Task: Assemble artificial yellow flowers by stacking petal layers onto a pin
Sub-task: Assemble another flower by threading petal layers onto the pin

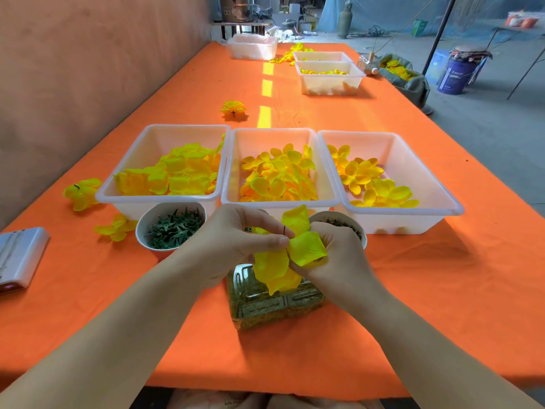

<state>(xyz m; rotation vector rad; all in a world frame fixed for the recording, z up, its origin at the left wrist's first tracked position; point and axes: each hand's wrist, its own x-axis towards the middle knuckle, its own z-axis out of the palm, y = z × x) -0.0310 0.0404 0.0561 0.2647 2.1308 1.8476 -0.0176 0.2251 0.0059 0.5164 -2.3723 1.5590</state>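
Both hands met above the near edge of the orange table (413,290). The left hand (233,246) was pinched shut on a thin dark pin (284,230), thumb and forefinger pressed together just below its exposed tip, so that the point stood clear and upright for threading. The right hand (339,261) was closed on the yellow petal layer (295,249) from beneath, fingers curled under the fabric — probably to keep its centre hole against the shaft while the layer was slid down. The petals fanned out round the pin, one up, one right, two hanging toward the person.

Stock was ranged within reach across the table's middle: a left tray (159,199) of pale yellow petals, a middle tray (277,202) of orange-tinged ones and a right tray (407,214) of small cupped ones, set side by side, presumably in stacking order. Just in front of the left tray stood a bowl (141,228) of green leaf stars (174,228); a second bowl (364,237), largely hidden behind the right hand, held dark small parts that could not be identified. A clear jar (265,308) lay on its side directly under the hands — the hanging petals overlapped its top and could brush it.

Finished flowers (82,193) lay loose near the left edge, one more (233,108) beyond the trays. A white box (20,258) sat at the left edge; further trays (330,75) stood toward the far end.
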